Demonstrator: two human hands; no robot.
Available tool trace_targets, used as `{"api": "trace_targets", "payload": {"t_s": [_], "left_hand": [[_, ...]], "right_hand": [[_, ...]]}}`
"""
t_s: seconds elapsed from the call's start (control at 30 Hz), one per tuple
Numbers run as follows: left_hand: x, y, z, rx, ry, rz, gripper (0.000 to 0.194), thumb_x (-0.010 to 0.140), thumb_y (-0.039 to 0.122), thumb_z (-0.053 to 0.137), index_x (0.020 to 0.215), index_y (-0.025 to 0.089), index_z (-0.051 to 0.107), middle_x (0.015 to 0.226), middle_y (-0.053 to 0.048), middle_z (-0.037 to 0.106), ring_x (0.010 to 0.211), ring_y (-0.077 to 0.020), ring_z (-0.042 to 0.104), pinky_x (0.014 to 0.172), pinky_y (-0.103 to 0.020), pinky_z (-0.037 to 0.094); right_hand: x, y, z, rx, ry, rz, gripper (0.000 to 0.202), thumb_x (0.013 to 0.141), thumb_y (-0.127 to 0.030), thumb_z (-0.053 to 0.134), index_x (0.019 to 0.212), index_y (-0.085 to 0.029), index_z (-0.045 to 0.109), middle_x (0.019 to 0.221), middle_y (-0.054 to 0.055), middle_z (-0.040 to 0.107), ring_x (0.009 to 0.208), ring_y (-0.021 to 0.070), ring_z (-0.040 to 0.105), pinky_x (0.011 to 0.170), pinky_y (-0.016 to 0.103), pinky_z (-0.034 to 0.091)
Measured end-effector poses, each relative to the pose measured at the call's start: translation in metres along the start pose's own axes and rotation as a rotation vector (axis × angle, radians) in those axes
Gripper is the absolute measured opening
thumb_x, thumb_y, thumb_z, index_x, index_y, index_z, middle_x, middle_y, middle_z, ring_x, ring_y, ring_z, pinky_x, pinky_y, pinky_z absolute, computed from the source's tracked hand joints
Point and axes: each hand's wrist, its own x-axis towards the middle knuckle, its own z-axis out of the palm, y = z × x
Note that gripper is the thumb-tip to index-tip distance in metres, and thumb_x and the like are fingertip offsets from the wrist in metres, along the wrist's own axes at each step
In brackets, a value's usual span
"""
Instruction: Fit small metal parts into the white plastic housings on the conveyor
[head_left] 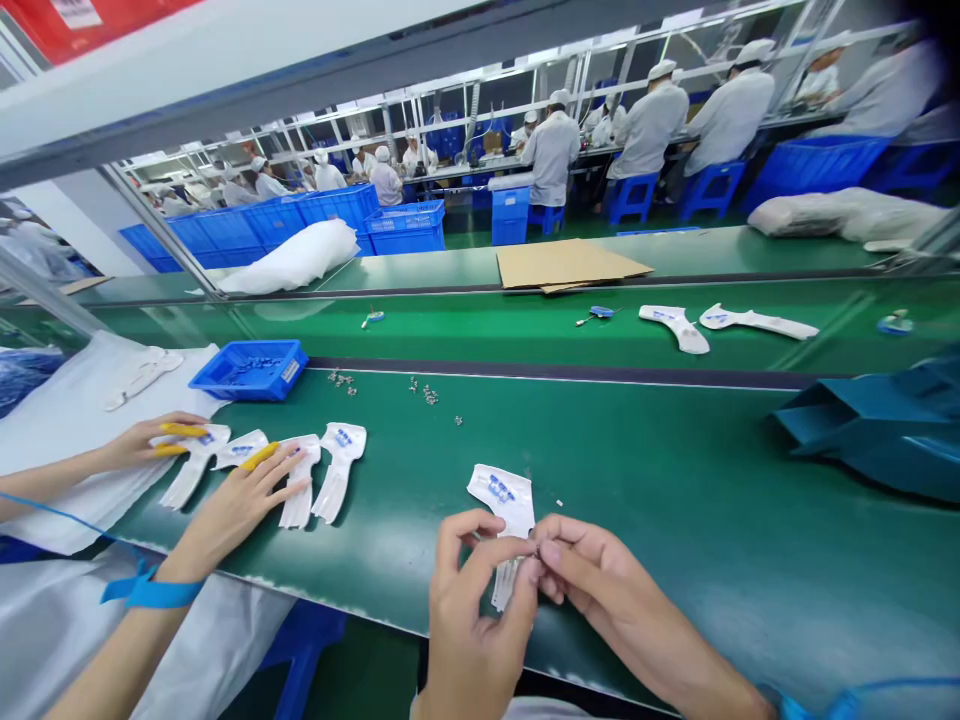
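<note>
My left hand [484,600] and my right hand [600,580] meet at the fingertips, both closed in a pinch. Whatever sits between them is tiny and mostly hidden by the fingers. Under and just behind them lies a white curved plastic shell [514,505] with blue pieces in its wide end; my fingers cover part of its narrow end. A tiny white bit [559,503] rests on the green bench to the right of this shell. Farther back, small metal parts [429,394] are scattered in loose clusters.
At left, a co-worker's hands [244,495], with yellow finger covers, touch similar white shells [341,470]. Behind them stands a blue tray [281,375] of small blue pieces. A green conveyor belt [465,330] carries more shells [675,325]. A dark teal bag [877,430] lies right.
</note>
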Motion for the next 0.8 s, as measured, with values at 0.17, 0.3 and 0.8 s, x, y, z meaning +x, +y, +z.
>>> {"api": "trace_targets", "payload": {"t_s": [0.17, 0.3, 0.8], "left_hand": [[-0.004, -0.001, -0.010, 0.130, -0.054, 0.103, 0.023, 0.091, 0.014, 0.057, 0.110, 0.026, 0.064, 0.111, -0.009, 0.057, 0.101, -0.0209, 0.059, 0.082, -0.033, 0.054], [-0.014, -0.013, -0.015, 0.222, -0.250, 0.042, 0.031, 0.094, 0.020, 0.056, 0.125, 0.024, 0.056, 0.127, -0.011, 0.058, 0.119, -0.0266, 0.054, 0.097, -0.043, 0.052], [-0.026, -0.027, -0.006, 0.343, -0.432, 0.022, 0.046, 0.091, 0.028, 0.063, 0.135, 0.020, 0.051, 0.142, -0.009, 0.055, 0.132, -0.0320, 0.048, 0.104, -0.052, 0.045]], "right_hand": [[-0.001, -0.013, -0.012, -0.441, 0.016, -0.030, 0.039, 0.087, -0.056, 0.062, 0.086, -0.017, 0.063, 0.078, 0.001, 0.061, 0.073, 0.0132, 0.053, 0.069, 0.025, 0.042], [-0.002, -0.020, -0.017, -0.912, 0.015, -0.008, 0.031, 0.095, -0.048, 0.051, 0.091, -0.021, 0.066, 0.083, 0.001, 0.065, 0.076, 0.0153, 0.056, 0.070, 0.027, 0.041], [0.006, -0.015, -0.012, -1.181, 0.011, 0.044, 0.024, 0.097, -0.038, 0.045, 0.091, -0.023, 0.063, 0.083, 0.002, 0.066, 0.077, 0.0174, 0.059, 0.066, 0.028, 0.040]]}}
